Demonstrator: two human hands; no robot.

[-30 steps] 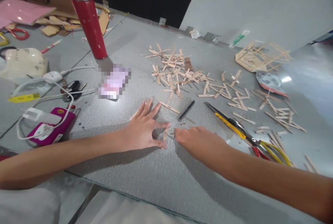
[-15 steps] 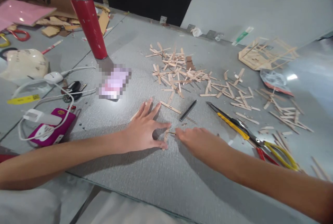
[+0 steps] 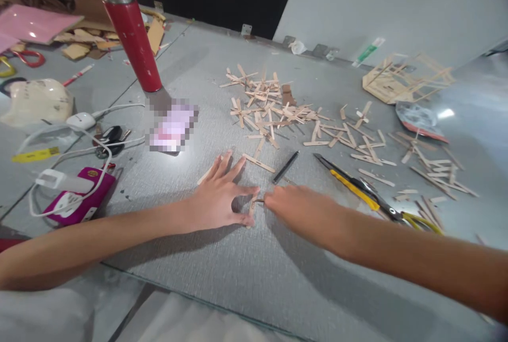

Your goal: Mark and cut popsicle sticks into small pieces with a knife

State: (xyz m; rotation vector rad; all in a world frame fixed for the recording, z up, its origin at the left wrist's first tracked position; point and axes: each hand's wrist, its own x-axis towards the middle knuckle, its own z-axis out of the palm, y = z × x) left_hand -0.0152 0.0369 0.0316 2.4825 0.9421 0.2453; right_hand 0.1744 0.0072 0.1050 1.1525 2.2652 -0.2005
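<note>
My left hand (image 3: 220, 196) lies on the grey table with its fingers spread. Its thumb and index finger pin down the two ends of a short wooden craft stick (image 3: 251, 206). Just to the right, my right hand (image 3: 291, 201) is closed around a thin metal-tipped tool (image 3: 259, 200). The tip touches or nearly touches the stick; most of the tool is hidden in the fist. Another craft stick with a slot (image 3: 260, 163) lies beyond my left fingertips. A black pen-like tool (image 3: 286, 167) rests beyond my right hand.
Crossed craft sticks (image 3: 270, 104) lie piled behind. To the right are a yellow cutter (image 3: 349, 183), scissors (image 3: 420, 221) and a wooden stick frame (image 3: 391, 82). A phone (image 3: 174, 127), red bottle (image 3: 133, 40), keys (image 3: 113, 138) and purple power strip (image 3: 79, 199) are left.
My right hand has shifted slightly left, and its forearm has swung up, now covering part of the scissors. My left hand keeps its hold on the stick.
</note>
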